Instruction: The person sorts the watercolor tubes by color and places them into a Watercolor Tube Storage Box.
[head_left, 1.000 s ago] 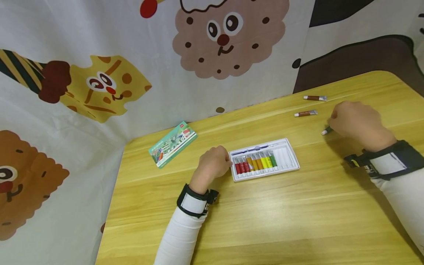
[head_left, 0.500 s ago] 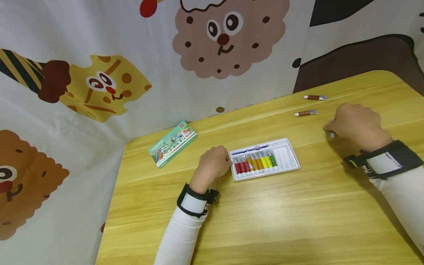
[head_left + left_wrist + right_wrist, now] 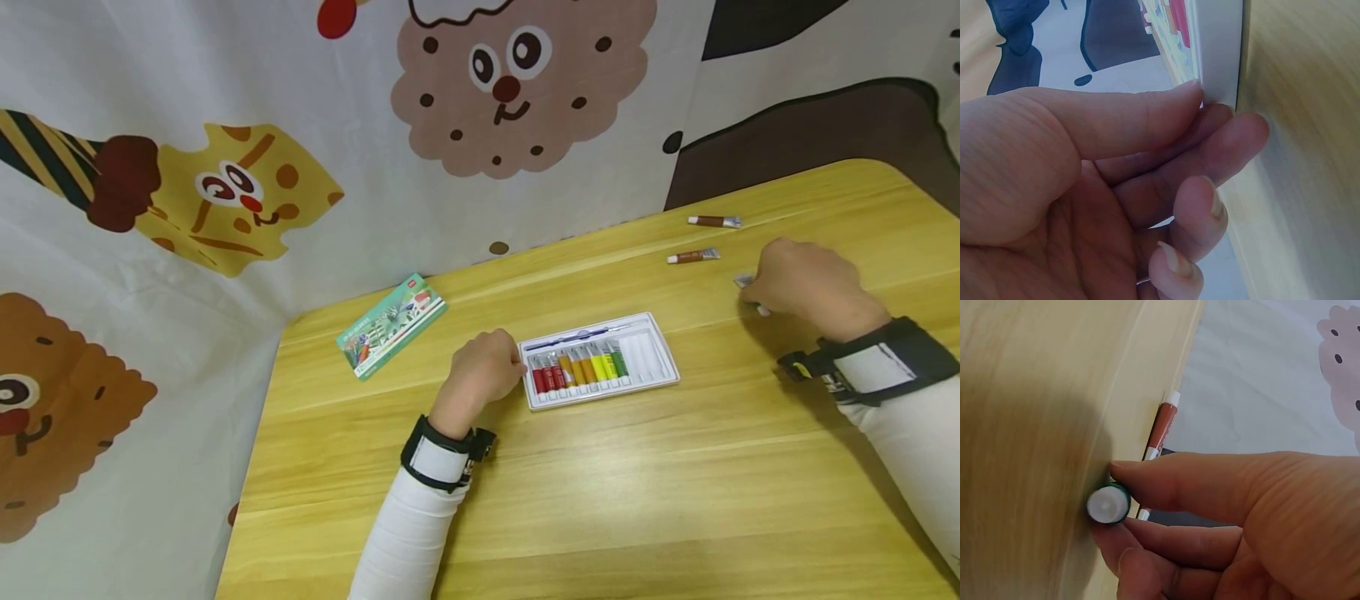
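Observation:
A white tray (image 3: 600,403) of small paint tubes lies mid-table, its tubes running from red through orange and yellow to green, with a blue-handled paintbrush (image 3: 567,340) along the back. My left hand (image 3: 483,371) pinches the tray's left corner between thumb and fingers. On the right, my right hand (image 3: 810,282) pinches a green paint tube (image 3: 1108,504); its white cap faces the right wrist camera, and most of the tube is hidden by the fingers in the head view. Beyond that hand lie two brown paint tubes (image 3: 693,257) on the table.
A green printed box (image 3: 392,327) lies on the wooden table (image 3: 600,508) at the back left. Behind the table's far edge hangs a white curtain (image 3: 330,75) with cartoon food prints. The tray's right end has bare slots.
The green tube has turned in my right hand: its cap end swung from pointing left to pointing toward me, and its crimped end now shows at the far side. My left hand stays on the tray.

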A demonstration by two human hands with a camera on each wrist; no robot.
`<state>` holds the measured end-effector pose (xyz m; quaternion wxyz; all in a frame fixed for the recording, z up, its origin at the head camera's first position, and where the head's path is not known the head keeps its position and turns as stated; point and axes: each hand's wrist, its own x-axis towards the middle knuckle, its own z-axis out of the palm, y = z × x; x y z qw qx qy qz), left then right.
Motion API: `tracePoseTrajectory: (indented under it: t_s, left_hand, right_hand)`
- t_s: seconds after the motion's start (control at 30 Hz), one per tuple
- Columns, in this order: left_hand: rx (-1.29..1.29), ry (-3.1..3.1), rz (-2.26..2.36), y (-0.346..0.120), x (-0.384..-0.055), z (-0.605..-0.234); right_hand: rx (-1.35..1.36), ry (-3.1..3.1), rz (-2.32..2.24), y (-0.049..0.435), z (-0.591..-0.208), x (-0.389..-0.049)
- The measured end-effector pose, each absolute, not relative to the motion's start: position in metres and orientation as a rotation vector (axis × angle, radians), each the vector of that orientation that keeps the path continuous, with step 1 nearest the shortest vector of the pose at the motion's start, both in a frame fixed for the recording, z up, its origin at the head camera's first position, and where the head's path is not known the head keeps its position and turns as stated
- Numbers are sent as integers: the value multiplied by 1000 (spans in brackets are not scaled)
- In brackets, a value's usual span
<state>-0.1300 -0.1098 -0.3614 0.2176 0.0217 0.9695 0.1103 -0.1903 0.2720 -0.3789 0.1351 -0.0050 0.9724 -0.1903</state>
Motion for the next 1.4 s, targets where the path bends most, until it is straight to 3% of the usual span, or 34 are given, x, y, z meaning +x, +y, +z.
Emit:
tracePoseTrajectory:
  t_s: [0.73, 1.4]
  left_hand:
    - [55, 2683, 293, -109, -131, -362]
    - [87, 2698, 285, -112, -131, -361]
  right_hand:
    - [-331, 2918, -981, 218, -351, -175]
    - [-473, 2690, -1041, 160, -371, -144]
